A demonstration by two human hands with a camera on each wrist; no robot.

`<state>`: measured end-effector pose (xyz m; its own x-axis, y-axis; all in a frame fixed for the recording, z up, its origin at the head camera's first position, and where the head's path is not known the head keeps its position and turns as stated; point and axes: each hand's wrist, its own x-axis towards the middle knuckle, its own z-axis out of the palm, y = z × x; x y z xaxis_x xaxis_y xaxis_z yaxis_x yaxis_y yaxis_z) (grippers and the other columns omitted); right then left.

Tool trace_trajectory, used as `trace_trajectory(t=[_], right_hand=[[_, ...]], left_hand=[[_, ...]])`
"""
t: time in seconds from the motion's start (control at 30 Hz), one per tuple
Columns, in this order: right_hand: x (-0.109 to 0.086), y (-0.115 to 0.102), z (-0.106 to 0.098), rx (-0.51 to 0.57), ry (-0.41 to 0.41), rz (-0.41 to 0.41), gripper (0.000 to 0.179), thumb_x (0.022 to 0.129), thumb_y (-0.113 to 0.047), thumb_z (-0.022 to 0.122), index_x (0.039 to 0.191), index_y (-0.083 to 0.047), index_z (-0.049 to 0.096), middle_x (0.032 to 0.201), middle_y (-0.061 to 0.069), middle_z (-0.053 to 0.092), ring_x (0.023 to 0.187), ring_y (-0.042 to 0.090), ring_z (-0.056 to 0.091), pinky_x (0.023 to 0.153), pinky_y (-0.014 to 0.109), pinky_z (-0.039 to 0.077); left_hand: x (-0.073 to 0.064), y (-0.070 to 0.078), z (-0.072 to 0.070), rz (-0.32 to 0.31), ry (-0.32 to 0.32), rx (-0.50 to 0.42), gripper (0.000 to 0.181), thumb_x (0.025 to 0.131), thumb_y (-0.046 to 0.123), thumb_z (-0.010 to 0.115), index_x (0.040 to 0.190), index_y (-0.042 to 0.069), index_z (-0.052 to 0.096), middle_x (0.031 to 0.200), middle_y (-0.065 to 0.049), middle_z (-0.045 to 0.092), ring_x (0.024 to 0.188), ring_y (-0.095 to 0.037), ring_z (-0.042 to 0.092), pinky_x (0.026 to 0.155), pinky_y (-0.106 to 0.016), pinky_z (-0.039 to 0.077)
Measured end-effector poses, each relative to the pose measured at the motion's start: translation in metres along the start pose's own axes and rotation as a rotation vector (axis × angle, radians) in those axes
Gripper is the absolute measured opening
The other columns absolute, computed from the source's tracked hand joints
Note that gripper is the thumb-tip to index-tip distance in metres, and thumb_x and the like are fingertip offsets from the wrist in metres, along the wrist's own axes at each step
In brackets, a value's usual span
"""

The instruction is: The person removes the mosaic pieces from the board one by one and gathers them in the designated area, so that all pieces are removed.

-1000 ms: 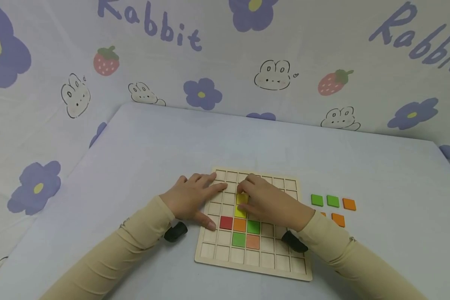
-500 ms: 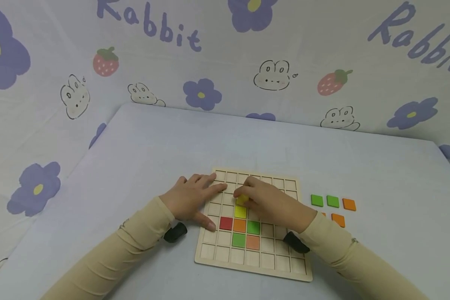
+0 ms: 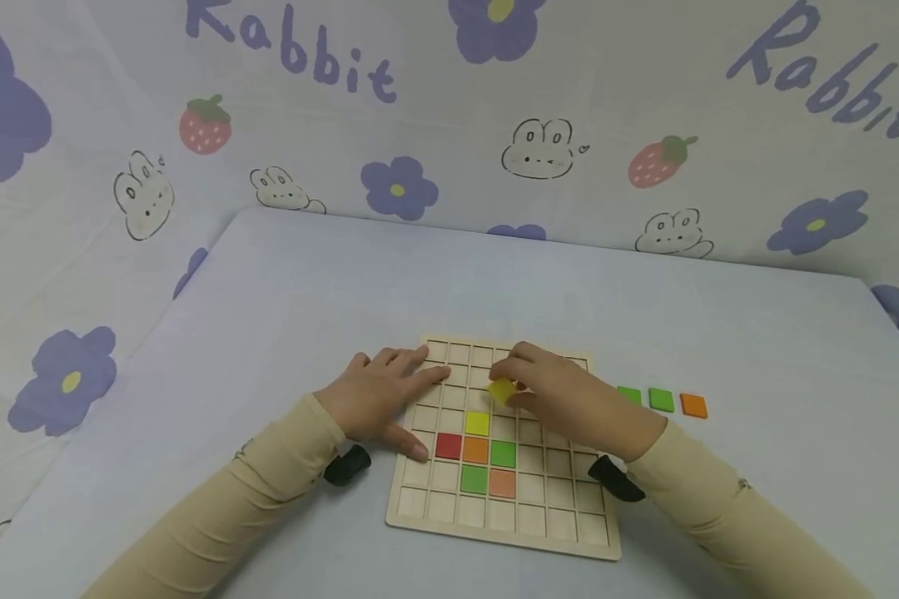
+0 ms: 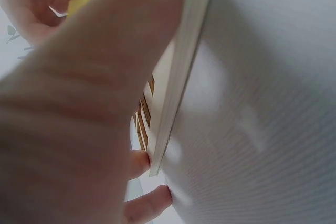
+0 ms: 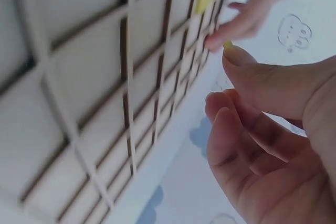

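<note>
My right hand (image 3: 573,403) pinches a square yellow tile (image 3: 503,391) between thumb and fingers, tilted above the upper middle of a wooden grid board (image 3: 502,542). In the left wrist view the held tile (image 4: 79,4) shows at the fingertips. My left hand (image 3: 374,395) lies with spread fingers along the board's left edge, thumb and index over the outer cells. Another yellow tile (image 3: 478,423) sits in a cell, above an orange tile (image 3: 475,450). Beside that orange one are a red tile (image 3: 449,446) and a green tile (image 3: 503,454). Below lie a second green tile (image 3: 474,479) and a salmon tile (image 3: 503,483).
Right of the board, a loose green tile (image 3: 661,399) and a loose orange tile (image 3: 693,406) lie on the pale tabletop (image 3: 345,283); another green tile is partly behind the right hand. A printed rabbit-and-flower cloth (image 3: 464,116) hangs behind and to the left.
The upper yellow tile was in its cell a second ago; my right hand has lifted it out and carried it slightly right. My left hand has stayed on the board's edge.
</note>
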<state>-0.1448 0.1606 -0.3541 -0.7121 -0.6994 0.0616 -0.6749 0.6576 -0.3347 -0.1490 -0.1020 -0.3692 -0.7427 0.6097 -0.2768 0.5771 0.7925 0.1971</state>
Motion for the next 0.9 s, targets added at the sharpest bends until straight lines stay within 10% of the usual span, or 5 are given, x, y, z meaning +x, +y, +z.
trace_trajectory(t=[0.9], right_hand=[[-0.139,0.073,-0.036,-0.177,0.095,0.252,0.040,0.073,-0.008,0.081,0.109,-0.015,0.065,0.098,-0.013,0.061,0.084,0.008,0.058,0.067,0.028,0.049]], left_hand=[[-0.004,-0.001,0.001,0.039,0.054,-0.003,0.103,0.069,0.066,0.071,0.151,0.023,0.028,0.156,-0.015,0.024,0.137,-0.035,0.033,0.096,-0.060,0.035]])
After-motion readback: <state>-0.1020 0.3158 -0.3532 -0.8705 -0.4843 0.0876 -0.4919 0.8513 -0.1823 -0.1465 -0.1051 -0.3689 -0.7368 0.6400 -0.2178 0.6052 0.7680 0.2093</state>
